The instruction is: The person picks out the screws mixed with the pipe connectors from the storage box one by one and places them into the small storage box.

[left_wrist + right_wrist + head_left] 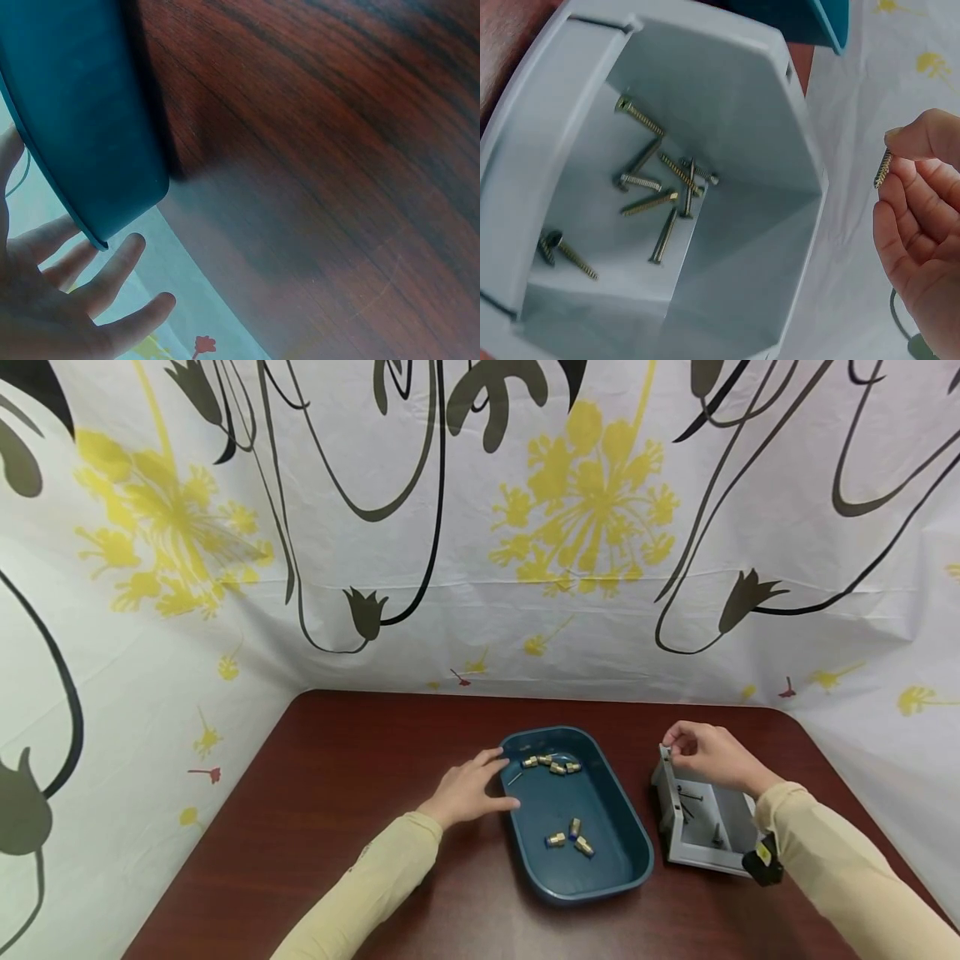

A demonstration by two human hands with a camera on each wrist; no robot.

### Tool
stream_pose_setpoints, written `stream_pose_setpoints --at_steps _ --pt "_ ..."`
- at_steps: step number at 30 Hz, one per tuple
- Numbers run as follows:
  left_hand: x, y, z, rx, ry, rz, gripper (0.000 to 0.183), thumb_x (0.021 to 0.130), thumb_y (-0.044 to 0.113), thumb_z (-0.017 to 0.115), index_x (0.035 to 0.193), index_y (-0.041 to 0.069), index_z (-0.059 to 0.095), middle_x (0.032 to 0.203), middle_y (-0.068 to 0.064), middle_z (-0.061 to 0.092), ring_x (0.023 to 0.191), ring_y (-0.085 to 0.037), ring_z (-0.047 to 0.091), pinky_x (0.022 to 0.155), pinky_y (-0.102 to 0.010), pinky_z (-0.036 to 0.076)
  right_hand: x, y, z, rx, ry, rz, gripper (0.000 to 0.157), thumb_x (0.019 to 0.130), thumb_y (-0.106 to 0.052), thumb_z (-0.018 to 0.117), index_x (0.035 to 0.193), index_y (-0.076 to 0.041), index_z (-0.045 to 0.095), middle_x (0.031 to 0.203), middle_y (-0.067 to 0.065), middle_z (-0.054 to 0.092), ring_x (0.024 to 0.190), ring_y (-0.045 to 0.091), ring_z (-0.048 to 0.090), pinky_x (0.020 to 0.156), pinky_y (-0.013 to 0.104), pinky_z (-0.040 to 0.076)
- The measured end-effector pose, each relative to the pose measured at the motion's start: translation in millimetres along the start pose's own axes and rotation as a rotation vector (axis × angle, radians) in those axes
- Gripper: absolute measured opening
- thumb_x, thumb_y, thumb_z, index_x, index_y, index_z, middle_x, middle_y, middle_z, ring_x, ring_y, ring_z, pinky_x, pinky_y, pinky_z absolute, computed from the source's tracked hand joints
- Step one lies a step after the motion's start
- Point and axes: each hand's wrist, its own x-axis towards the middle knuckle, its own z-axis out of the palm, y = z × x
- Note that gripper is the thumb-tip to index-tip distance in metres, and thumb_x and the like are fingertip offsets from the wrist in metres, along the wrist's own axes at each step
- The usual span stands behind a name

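In the right wrist view, my right hand pinches a screw between thumb and fingers. It hovers at the far end of a grey plastic bin, where several loose screws lie on the floor. The head view has my right hand over the bin's far left corner. My left hand is at the left rim of a blue tray, fingers spread and fairly straight. Several brass fittings lie inside in two groups, plus one screw near the left wall.
Both containers stand on a dark red-brown wooden table, the bin just right of the tray. A white patterned cloth hangs behind and beside the table. A black wrist camera sits by the right cuff.
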Motion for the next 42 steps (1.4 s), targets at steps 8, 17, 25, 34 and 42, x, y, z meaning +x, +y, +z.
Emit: stream_pose_setpoints --at_steps 8,17,25,34,42 --pt "0.7 0.2 -0.3 0.004 0.000 -0.001 0.071 0.076 0.051 0.060 0.132 0.012 0.042 0.139 -0.003 0.029 0.118 -0.023 0.038 0.090 -0.047 0.031 -9 10 -6.9 -0.034 0.018 0.014 0.014 0.075 0.000 0.061 0.088 -0.003 0.057 0.073 -0.001 0.055 0.067 0.012 0.051 0.055 0.027 0.041" --pt "1.1 0.4 -0.1 0.003 -0.001 -0.007 0.071 0.076 0.052 0.060 0.133 0.013 0.042 0.139 -0.002 0.029 0.118 -0.022 0.038 0.091 -0.046 0.032 -18 18 -9.2 -0.009 0.008 0.065 0.015 0.075 -0.001 0.062 0.090 0.000 0.056 0.076 0.001 0.056 0.070 0.014 0.052 0.056 0.028 0.042" --pt "0.3 1.5 -0.7 0.005 0.001 -0.009 0.071 0.076 0.051 0.061 0.132 0.012 0.043 0.139 -0.002 0.030 0.118 -0.023 0.038 0.090 -0.046 0.032 -21 21 -4.2 -0.008 0.009 0.055 0.014 0.076 -0.001 0.063 0.089 -0.001 0.057 0.075 0.000 0.056 0.069 0.011 0.053 0.056 0.027 0.042" --pt "-0.1 0.9 -0.5 -0.002 0.005 -0.002 0.071 0.076 0.051 0.061 0.132 0.012 0.043 0.139 -0.003 0.030 0.118 -0.023 0.038 0.090 -0.046 0.033 -4 -1 -0.5 0.009 0.028 -0.017 0.011 0.078 -0.001 0.061 0.088 -0.005 0.058 0.076 0.000 0.057 0.070 0.014 0.053 0.057 0.028 0.043" --pt "-0.1 -0.4 -0.1 -0.004 0.005 0.003 0.071 0.076 0.052 0.061 0.132 0.012 0.043 0.139 -0.003 0.030 0.117 -0.022 0.039 0.089 -0.046 0.033 30 -36 13.1 0.093 0.007 -0.086 0.012 0.079 -0.004 0.062 0.089 -0.010 0.058 0.079 0.000 0.058 0.073 0.015 0.055 0.059 0.029 0.045"
